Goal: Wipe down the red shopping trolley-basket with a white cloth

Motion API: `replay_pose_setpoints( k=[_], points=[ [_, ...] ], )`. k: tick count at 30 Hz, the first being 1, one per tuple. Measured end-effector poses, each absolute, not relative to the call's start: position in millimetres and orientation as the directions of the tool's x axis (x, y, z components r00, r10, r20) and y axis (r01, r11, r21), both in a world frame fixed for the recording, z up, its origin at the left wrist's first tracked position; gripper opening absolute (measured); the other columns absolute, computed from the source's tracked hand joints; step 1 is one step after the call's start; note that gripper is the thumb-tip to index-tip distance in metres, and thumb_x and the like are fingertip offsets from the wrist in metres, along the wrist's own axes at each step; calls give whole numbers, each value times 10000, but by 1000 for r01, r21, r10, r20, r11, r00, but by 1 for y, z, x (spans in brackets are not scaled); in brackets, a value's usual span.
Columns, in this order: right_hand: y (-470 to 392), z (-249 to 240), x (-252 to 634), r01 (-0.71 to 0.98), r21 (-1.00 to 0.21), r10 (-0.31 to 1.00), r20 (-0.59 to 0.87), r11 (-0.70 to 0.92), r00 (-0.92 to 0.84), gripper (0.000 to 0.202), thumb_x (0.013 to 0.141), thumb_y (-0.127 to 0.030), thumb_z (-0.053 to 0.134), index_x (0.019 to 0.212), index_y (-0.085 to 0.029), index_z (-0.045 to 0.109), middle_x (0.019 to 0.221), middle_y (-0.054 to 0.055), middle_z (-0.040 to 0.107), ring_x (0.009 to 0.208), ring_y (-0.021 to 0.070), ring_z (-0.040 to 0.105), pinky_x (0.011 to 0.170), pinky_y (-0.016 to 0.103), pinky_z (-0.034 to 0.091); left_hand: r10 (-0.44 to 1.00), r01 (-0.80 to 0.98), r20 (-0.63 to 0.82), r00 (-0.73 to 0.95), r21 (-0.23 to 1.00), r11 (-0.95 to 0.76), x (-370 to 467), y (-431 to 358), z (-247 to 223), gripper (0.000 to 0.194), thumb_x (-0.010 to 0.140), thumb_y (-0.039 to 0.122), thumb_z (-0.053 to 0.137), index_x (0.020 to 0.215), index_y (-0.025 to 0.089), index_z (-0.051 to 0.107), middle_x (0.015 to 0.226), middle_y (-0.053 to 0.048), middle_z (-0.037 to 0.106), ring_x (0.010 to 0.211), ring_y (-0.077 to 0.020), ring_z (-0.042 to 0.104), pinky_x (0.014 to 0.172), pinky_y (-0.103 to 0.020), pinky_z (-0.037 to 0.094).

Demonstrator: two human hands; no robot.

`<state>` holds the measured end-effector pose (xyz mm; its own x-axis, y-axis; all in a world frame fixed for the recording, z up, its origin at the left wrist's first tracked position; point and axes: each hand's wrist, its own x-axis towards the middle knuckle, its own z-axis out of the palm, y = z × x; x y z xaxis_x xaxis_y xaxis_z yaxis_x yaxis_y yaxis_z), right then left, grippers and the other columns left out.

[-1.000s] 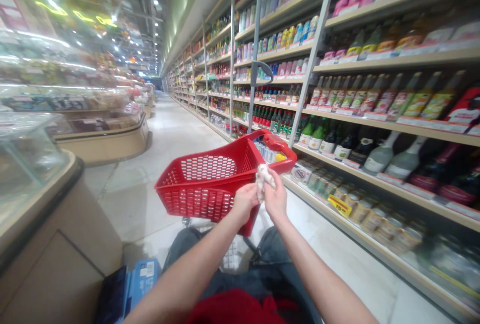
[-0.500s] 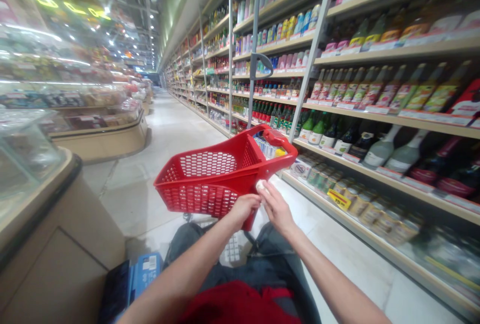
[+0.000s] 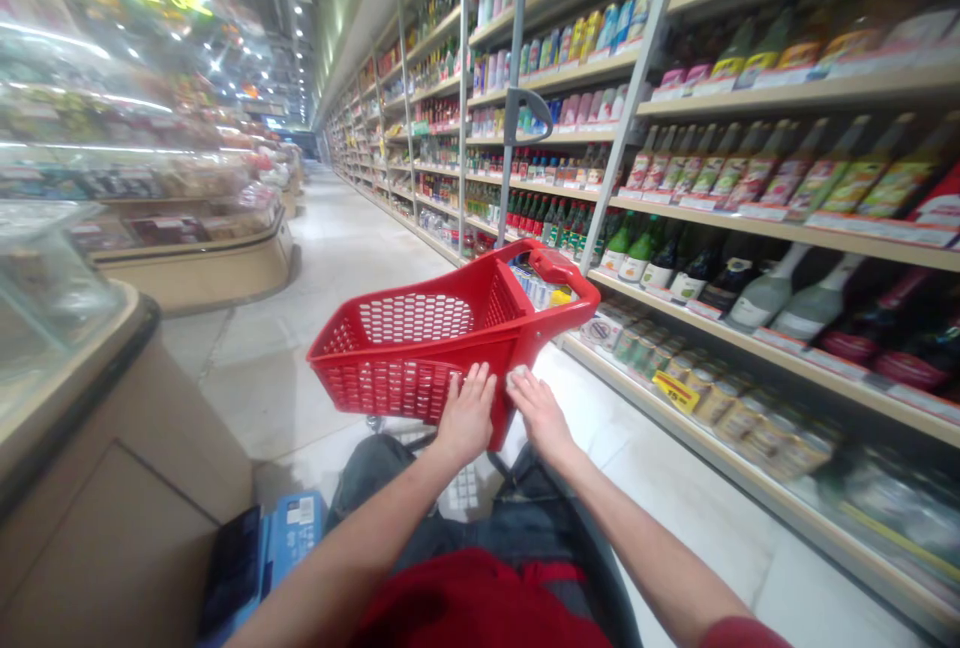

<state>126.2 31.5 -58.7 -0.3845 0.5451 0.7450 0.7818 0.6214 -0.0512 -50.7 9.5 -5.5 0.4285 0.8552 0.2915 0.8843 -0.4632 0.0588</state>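
Spreading the left hand (image 3: 469, 413) wide and fairly flat, back upward, fingers straight and a little parted, in front of the side wall of the red cart basket (image 3: 390, 378). Cannot tell contact with that wall from a near hover. Keeping the right hand (image 3: 541, 418) narrow, just beside the left hand but apart from it, with a small white wad (image 3: 516, 376) at the fingertips, mostly hidden by the fingers. Holding that wad just in front of the basket's handle end, below the red handle (image 3: 562, 273). Cannot tell the wad's exact shape or material.

Sitting low behind the cart, with dark trousers (image 3: 367, 473) to either side of its lower frame and a red garment (image 3: 480, 598) nearest the camera. Seeing a blue box (image 3: 292, 533) low at the left of the view, beside a dark panel (image 3: 232, 553) and near the base of the glass-topped display case (image 3: 45, 298). Looking along a pale tiled floor (image 3: 277, 338), past a rounded display stand (image 3: 187, 278) with packaged goods, blurred.

Facing long shelves (image 3: 750, 218) at the right: upright bottles (image 3: 750, 163) in rows, green-glass bottles (image 3: 641, 253) one level down, jars (image 3: 720, 398) on the lowest level behind a yellow price tag (image 3: 675, 391). Finding drink cans (image 3: 581, 38) higher up and farther off, partly behind a grey metal pole (image 3: 516, 58) with a looped grip (image 3: 527, 116).
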Motion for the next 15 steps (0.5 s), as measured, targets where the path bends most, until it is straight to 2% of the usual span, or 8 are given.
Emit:
replay_pose_setpoints(
  k=[4, 7, 11, 15],
  points=[
    [38, -9, 133, 832, -93, 458, 866, 546, -203, 442, 857, -89, 353, 1240, -235, 520, 1328, 99, 482, 1339, 205, 258, 1050, 493, 296, 868, 895, 280, 410, 59, -442, -53, 11, -5, 599, 766, 152, 396, 1359, 95, 328, 1477, -125, 243, 1371, -239, 172, 1106, -493, 142],
    [49, 19, 135, 868, -105, 431, 893, 486, -133, 437, 869, -99, 346, 1256, -227, 504, 1343, 107, 465, 1355, 210, 210, 1059, 511, 260, 870, 894, 267, 415, 59, -445, -52, 10, -5, 613, 764, 160, 403, 1368, 109, 314, 1484, -118, 225, 1375, -240, 158, 1105, -498, 136],
    [50, -17, 123, 840, -72, 495, 833, 537, -245, 425, 867, -77, 350, 1232, -206, 523, 1323, 114, 486, 1358, 206, 200, 1044, 518, 285, 863, 890, 275, 425, 51, -454, -53, 9, -9, 610, 774, 165, 385, 1374, 103, 298, 1484, -115, 225, 1377, -234, 153, 1111, -492, 117],
    [37, -65, 112, 789, -60, 539, 761, 612, -361, 427, 855, -71, 366, 1213, -224, 541, 1281, 98, 531, 1333, 193, 275, 1021, 483, 349, 863, 894, 289, 414, 49, -445, -58, 10, -14, 627, 758, 145, 393, 1377, 114, 292, 1481, -114, 235, 1377, -229, 151, 1109, -488, 121]
  ],
)
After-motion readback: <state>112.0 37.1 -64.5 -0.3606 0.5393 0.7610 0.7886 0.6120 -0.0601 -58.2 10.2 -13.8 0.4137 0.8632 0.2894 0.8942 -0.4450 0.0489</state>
